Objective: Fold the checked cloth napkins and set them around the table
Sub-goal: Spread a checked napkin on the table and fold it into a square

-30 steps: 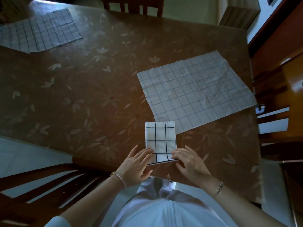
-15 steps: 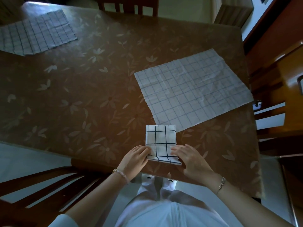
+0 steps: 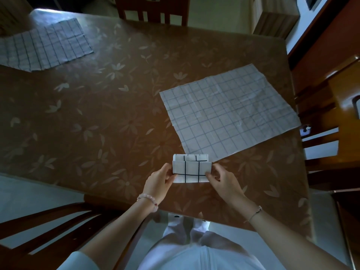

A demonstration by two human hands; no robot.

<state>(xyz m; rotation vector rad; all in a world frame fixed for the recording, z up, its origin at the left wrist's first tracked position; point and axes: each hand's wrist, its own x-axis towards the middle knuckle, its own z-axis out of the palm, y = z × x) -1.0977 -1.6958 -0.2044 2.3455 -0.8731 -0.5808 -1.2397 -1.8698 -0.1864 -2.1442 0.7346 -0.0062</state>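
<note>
One napkin (image 3: 191,170) was part-folded at the near edge of the table (image 3: 116,123), my left hand (image 3: 158,184) and right hand (image 3: 224,183) pinching its ends. The right napkin (image 3: 229,112) and far napkin (image 3: 42,43) lay flat, folding pending.

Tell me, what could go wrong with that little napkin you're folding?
The upper flap of the folded napkin is held only at its ends by the left hand and right hand, so it might spring open. It also lies close to the nearest unfolded napkin, which could get dragged askew.
</note>
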